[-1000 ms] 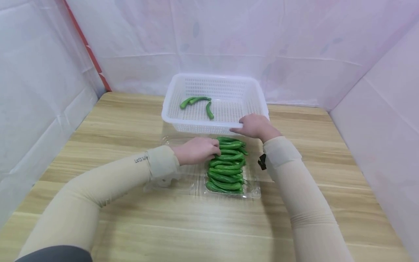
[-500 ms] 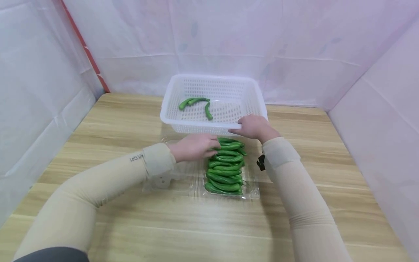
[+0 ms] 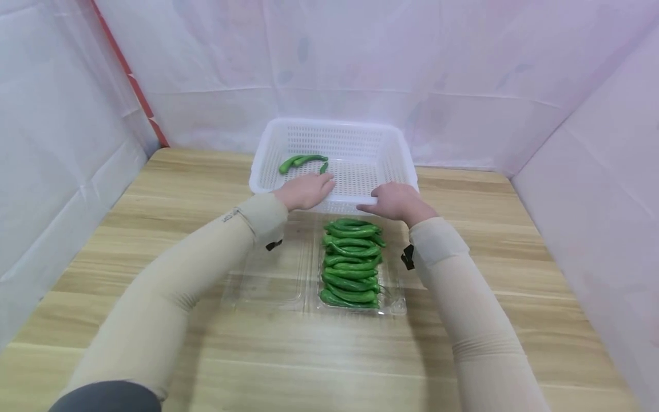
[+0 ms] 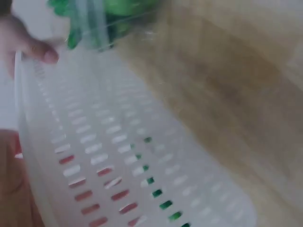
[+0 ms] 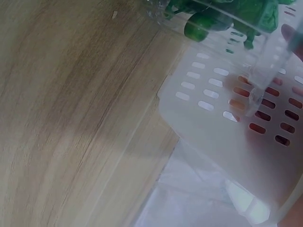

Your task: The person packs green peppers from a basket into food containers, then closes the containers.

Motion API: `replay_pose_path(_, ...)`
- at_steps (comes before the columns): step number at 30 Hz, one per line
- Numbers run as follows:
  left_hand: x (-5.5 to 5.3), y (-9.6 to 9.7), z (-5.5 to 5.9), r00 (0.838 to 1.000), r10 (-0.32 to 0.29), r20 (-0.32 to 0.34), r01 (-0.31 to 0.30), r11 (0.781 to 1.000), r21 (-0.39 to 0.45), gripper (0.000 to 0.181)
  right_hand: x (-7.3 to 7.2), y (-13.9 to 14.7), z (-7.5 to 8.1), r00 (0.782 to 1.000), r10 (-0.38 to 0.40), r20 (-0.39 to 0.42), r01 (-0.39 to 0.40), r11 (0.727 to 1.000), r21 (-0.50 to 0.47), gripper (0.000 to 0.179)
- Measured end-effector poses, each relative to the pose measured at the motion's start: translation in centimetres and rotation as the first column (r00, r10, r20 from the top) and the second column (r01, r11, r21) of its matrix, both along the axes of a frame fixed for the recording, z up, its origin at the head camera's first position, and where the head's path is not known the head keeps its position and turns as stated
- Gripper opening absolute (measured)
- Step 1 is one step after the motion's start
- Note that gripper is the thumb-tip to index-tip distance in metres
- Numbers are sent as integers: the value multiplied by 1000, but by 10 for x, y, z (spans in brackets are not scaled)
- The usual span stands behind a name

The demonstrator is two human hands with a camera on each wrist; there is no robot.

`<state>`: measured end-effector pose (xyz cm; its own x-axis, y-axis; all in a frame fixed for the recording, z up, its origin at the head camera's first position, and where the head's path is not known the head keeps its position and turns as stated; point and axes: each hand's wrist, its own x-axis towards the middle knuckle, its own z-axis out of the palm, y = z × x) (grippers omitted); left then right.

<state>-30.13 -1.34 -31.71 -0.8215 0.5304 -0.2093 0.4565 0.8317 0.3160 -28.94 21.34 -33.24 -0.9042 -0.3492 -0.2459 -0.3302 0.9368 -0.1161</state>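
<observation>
My left hand (image 3: pixel 308 190) reaches over the front rim of a white perforated plastic basket (image 3: pixel 262 150). Its fingers look extended, just above a green chili pepper (image 3: pixel 324 167) that they partly cover. Left of that pepper, two more green peppers (image 3: pixel 302 162) lie together on the basket floor. My right hand (image 3: pixel 396 201) grips the basket's front rim near the right corner, thumb outside. In front of the basket, several green peppers (image 3: pixel 352 263) lie stacked crosswise in one half of a clear plastic clamshell box (image 3: pixel 396 303).
The clamshell's clear lid (image 3: pixel 273 274) lies unfolded to the left on the wooden table (image 3: pixel 257 355). White sheeting (image 3: pixel 345 63) walls off the back and both sides. A small black piece (image 3: pixel 408 257) hangs at the right wrist.
My left hand has left the top of the pepper stack and moved up and away, over the basket's front rim. The right hand keeps its hold on the rim.
</observation>
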Motion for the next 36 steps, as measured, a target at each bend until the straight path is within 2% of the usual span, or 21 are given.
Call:
replay_pose_path(2, -6, 3, 3, 994, 15, 106, -12, 1000, -21, 60, 0, 1, 0, 1000, -5, -1, 5, 1000, -6, 52)
replay_pose_path(4, -11, 6, 4, 980, 34, 196, -27, 999, -36, 62, -1, 3, 1, 1000, -7, -2, 7, 1000, -7, 51)
replay_pose_path(6, -17, 9, 3, 958, 54, 282, -47, 998, -33, 64, -1, 5, 0, 1000, -6, 0, 6, 1000, -5, 50)
replay_pose_path(8, -23, 12, 1, 934, 88, 346, -91, 996, -7, 64, -1, 6, -1, 1000, -8, 5, 8, 1000, -7, 50)
replay_pose_path(10, -26, 14, -2, 905, 153, 398, -170, 985, 7, 66, -1, 7, -3, 1000, -6, 9, 6, 1000, -10, 50)
replay_pose_path(12, -28, 14, -4, 856, 251, 452, -287, 958, 11, 70, 0, 6, -4, 1000, -1, 13, 1, 1000, -17, 50)
replay_pose_path(14, -29, 13, -7, 819, 331, 469, -376, 927, 3, 75, 1, 4, -5, 1000, 6, 12, -6, 1000, -22, 50)
replay_pose_path(15, -30, 12, -8, 805, 363, 469, -410, 912, -1, 77, 1, 3, -5, 1000, 9, 9, -9, 1000, -25, 50)
replay_pose_path(17, -31, 11, -10, 796, 381, 470, -436, 900, 11, 78, 3, 1, -5, 1000, 12, 0, -12, 999, -29, 50)
replay_pose_path(19, -33, 9, -13, 811, 366, 455, -422, 906, 23, 76, 3, -1, -4, 1000, 12, -10, -12, 999, -30, 50)
replay_pose_path(23, -35, 7, -14, 819, 355, 451, -397, 918, -2, 74, 4, -3, -3, 1000, 24, -18, -25, 999, -26, 50)
replay_pose_path(24, -35, 7, -14, 815, 366, 449, -405, 914, -10, 74, 4, -3, -2, 999, 28, -19, -28, 999, -23, 50)
replay_pose_path(26, -35, 7, -14, 822, 364, 438, -393, 919, -26, 74, 4, -3, -2, 999, 32, -23, -33, 999, -19, 50)
replay_pose_path(28, -36, 8, -13, 855, 337, 394, -354, 935, -31, 70, 4, -3, -1, 999, 33, -26, -33, 999, -17, 50)
replay_pose_path(29, -36, 8, -13, 879, 318, 356, -329, 944, -31, 67, 4, -3, -1, 999, 32, -28, -33, 999, -16, 50)
replay_pose_path(32, -39, 8, -13, 946, 256, 201, -254, 967, -34, 47, 4, -3, 0, 999, 33, -34, -33, 999, -12, 51)
replay_pose_path(34, -40, 7, -14, 970, 226, 89, -225, 974, -17, 31, 4, -2, 0, 999, 35, -37, -36, 999, -11, 51)
replay_pose_path(36, -41, 4, -14, 977, 211, 18, -211, 977, 24, 21, 3, -2, -1, 999, 38, -38, -39, 999, -7, 51)
